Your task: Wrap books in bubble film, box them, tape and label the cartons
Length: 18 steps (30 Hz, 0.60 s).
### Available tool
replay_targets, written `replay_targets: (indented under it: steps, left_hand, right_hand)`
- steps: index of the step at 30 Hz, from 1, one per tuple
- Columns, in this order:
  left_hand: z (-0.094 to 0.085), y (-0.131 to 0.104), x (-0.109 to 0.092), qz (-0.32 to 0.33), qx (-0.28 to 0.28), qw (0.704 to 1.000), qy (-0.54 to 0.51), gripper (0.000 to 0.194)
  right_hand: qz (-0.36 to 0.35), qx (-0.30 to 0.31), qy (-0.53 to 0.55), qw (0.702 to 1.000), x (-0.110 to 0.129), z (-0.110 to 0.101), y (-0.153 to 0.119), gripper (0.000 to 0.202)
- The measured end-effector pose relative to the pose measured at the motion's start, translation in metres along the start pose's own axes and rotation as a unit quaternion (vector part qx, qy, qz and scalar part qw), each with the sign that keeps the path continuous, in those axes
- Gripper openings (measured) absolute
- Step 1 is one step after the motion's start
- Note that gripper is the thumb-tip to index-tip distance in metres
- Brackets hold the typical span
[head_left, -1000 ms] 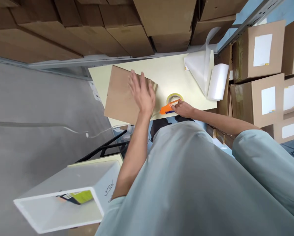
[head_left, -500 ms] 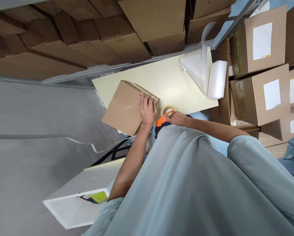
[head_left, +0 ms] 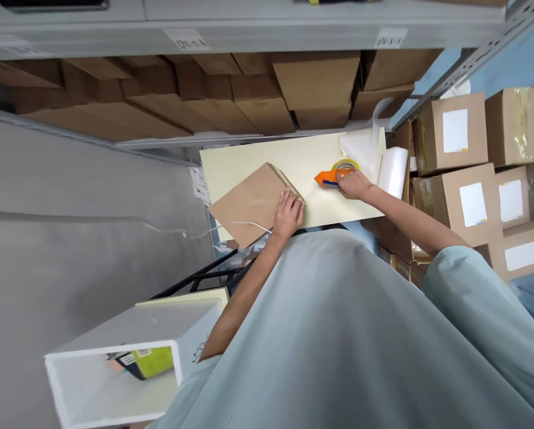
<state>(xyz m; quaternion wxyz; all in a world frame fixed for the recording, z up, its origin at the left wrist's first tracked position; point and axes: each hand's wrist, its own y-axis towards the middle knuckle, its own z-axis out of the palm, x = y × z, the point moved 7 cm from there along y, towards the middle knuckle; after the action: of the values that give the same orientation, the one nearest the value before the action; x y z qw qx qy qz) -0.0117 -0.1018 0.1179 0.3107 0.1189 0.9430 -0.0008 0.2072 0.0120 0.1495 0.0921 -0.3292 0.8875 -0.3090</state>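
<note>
A cardboard box [head_left: 253,202] lies tilted across the left part of the pale tabletop [head_left: 231,159]. My left hand [head_left: 288,211] rests on the box's right edge, its fingers laid out over the cardboard. To the right, my right hand [head_left: 353,183] is closed round an orange tape dispenser [head_left: 327,177] with a roll of yellowish tape [head_left: 345,163] in it. The dispenser is held over the tabletop, apart from the box. A thin white cord [head_left: 244,223] runs across the box's near corner to my left wrist.
A roll of white wrapping film [head_left: 393,173] lies at the table's right end. Behind the table, a metal shelf [head_left: 267,34] holds many cartons [head_left: 320,80]. Labelled cartons [head_left: 459,202] are stacked at right. At lower left stands a white bin [head_left: 110,345] with a green packet [head_left: 154,361].
My right hand has carried the tape dispenser away from my body, rightward over the tabletop. My left hand remains on the box. The view has tilted up, showing more shelf.
</note>
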Motion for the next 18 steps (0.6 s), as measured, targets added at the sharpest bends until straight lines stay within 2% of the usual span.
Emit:
replay_targets:
  steps: [4,8,11,15,18]
  left_hand:
    - [-0.002,0.003,0.0,0.001,0.001,1.0,-0.024,0.021]
    - [-0.005,0.01,-0.005,0.002,-0.005,0.999,-0.045,0.02]
    - [-0.014,0.008,-0.01,0.008,-0.018,0.998,-0.052,0.02]
    - [-0.029,-0.006,-0.01,0.034,-0.036,0.996,-0.075,0.021]
    - [-0.048,0.01,0.004,0.028,-0.074,0.992,-0.098,0.029]
  right_hand:
    - [-0.004,-0.024,0.018,1.0,0.036,-0.034,0.018,0.049]
    - [0.027,0.023,0.046,0.998,0.07,-0.055,0.043,0.038]
    - [0.042,0.035,0.017,0.998,0.094,-0.076,0.056,0.035]
    - [0.072,-0.02,-0.033,0.997,0.099,-0.127,0.058,0.04]
    - [0.082,-0.087,-0.052,0.991,0.089,-0.179,0.055,0.04]
